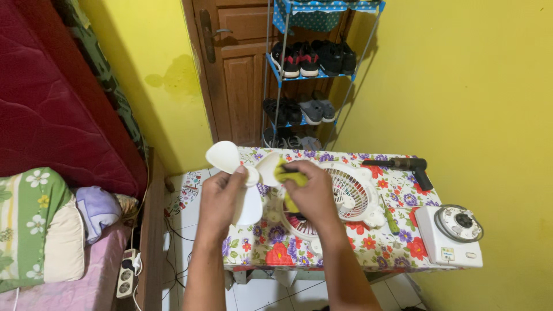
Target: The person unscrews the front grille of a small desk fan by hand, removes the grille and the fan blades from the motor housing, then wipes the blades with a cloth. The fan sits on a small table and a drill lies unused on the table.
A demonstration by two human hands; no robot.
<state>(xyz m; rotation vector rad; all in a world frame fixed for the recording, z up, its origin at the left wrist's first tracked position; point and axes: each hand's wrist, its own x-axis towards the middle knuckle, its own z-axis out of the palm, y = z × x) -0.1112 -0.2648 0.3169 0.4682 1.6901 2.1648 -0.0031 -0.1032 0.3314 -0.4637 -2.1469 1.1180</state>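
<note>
Head view: left hand [222, 193] grips white fan blade [239, 173] steady w/ closed fingers while right hand [314, 193], closed on yellow cloth [288, 175], presses it to blade, above floral table [397, 190].

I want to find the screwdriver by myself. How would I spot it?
Look at the flowery table by the yellow wall. Between the round white fan grille and the white motor box lies the screwdriver. It is the only thin stick there, with a green handle.
</note>
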